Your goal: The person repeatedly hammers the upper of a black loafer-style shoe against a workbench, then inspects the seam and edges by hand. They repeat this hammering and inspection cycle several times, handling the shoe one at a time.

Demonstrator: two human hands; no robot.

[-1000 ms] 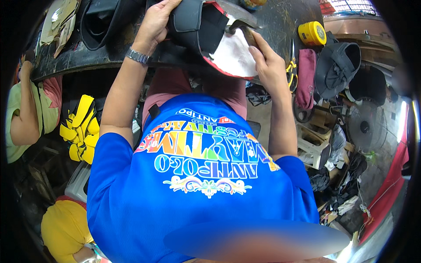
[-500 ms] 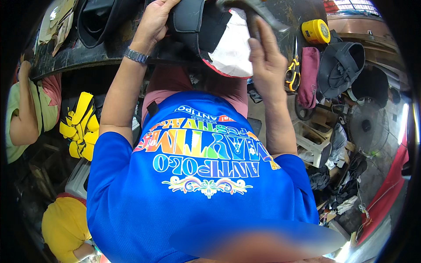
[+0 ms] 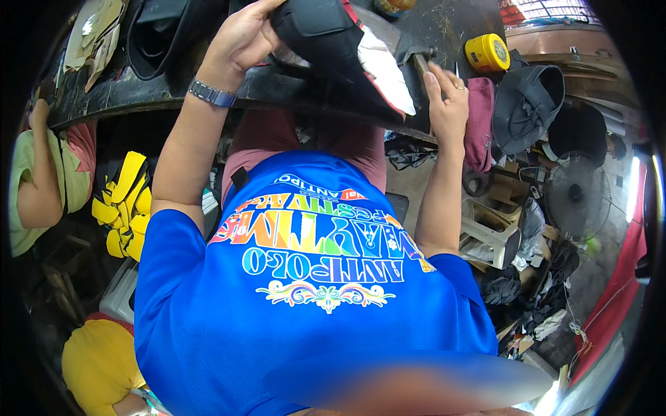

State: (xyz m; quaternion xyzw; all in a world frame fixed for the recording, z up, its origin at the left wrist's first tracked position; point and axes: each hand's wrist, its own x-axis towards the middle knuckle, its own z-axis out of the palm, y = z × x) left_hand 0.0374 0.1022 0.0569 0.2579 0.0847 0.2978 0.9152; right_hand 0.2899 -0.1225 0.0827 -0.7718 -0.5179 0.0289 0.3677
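My left hand (image 3: 246,35) is closed on the edge of a black slipper (image 3: 319,35) with a wide strap, red edging and a white sole surface; it is tilted above the dark table. Some of the left fingers are hidden behind it. My right hand (image 3: 449,104) is to the right of the slipper, thumb and fingers around the handle of a hammer (image 3: 417,58) with a dark metal head, low over the table. The hand partly hides the handle, so how firmly it grips is hard to see. Scissors (image 3: 456,70) lie behind that hand, with just a tip showing.
On the dark table (image 3: 166,101) stand a yellow jar (image 3: 488,53), another jar (image 3: 395,6) and black shaped pieces (image 3: 156,41). A maroon pouch (image 3: 479,125) lies at right, near a fan (image 3: 577,194). Yellow straps (image 3: 125,204) hang at left, near two people.
The slipper has tilted and turned in my left hand. My right hand has moved right and down, away from the slipper, with the hammer, and now covers most of the scissors.
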